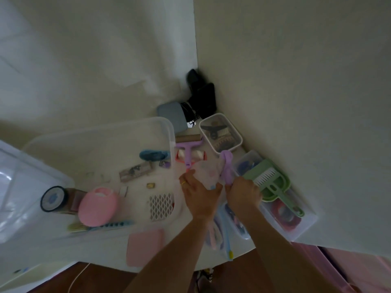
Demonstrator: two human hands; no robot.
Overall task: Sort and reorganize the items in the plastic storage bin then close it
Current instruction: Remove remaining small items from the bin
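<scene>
At the far left a clear lid point(25, 187) leans beside the bin point(101, 134), a large see-through tub that fills the left half of the white table point(239, 248). Inside the bin, from left to right, lie a dark-rimmed round tin point(53, 198), a pink oval case point(97, 206) with a blue comb point(114, 225) just near of it, a flat printed card point(135, 171), a blue hair clip point(154, 155) at the far side and a white lattice pad point(161, 206) by the right wall. A pink flat pad point(146, 247) lies against the bin's near wall; whether it is inside or outside cannot be told. Just right of the bin a lilac roller point(187, 153) rests on the table. The left hand point(200, 196), a ring on one finger, grips a pale patterned cloth point(206, 172); the right hand point(243, 194) is closed around a purple piece point(227, 166) that touches the cloth. Both hands are close together above the table, right of the bin. Farther back stands a small clear box point(221, 134) holding dark clips. To the right a green scoop point(273, 185) lies on a long clear tray point(304, 225) against the wall. A grey pad point(171, 115) and black gear point(201, 96) sit in the far corner.
</scene>
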